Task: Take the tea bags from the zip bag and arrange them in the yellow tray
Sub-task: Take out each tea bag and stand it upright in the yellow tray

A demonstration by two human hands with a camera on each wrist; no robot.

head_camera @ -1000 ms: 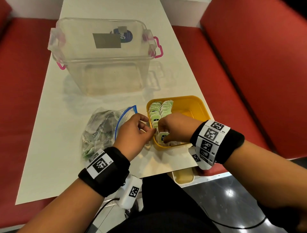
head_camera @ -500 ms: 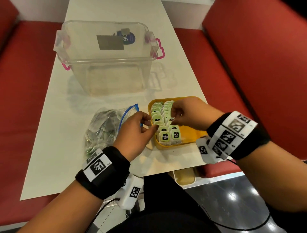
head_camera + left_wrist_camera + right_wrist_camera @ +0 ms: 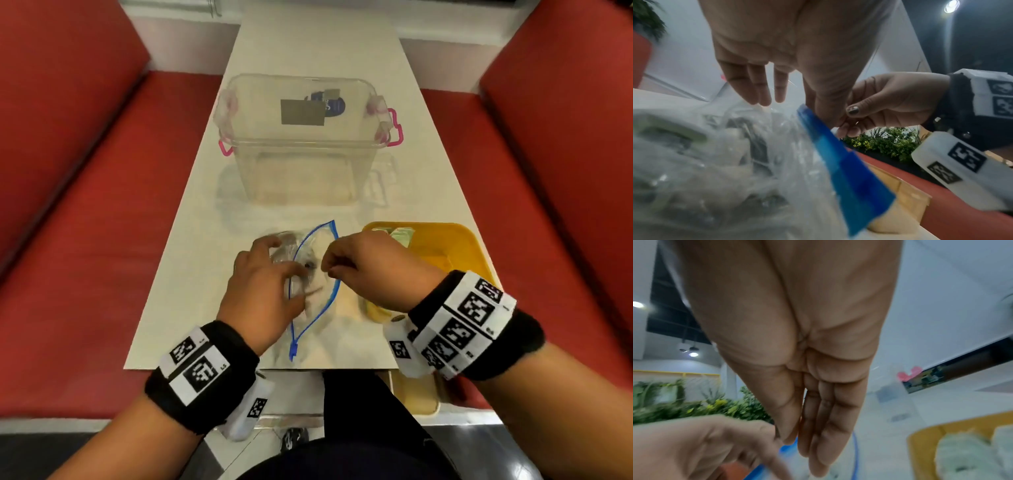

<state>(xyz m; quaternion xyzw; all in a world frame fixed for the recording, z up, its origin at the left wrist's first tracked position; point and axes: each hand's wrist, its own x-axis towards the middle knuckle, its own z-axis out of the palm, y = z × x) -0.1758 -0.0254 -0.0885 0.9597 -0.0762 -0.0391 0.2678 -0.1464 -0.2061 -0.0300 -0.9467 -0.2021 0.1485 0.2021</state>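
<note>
Zip bag point(image 3: 320, 241) lies on white table point(image 3: 308, 51) (red benches point(image 3: 102, 205) flank it).

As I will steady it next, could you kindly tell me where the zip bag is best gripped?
Pinch the blue zip rim of the zip bag at its left lip, coming from the left: the mouth gapes toward the yellow tray, so that probably leaves the opening free.

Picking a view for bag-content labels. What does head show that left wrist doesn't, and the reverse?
Head only: the clear box behind, the whole table, most of the tray. Left wrist only: tea bags inside the bag, blurred; plants beyond. Both: the zip bag with its blue rim, left hand on it, right hand at its mouth.
</note>
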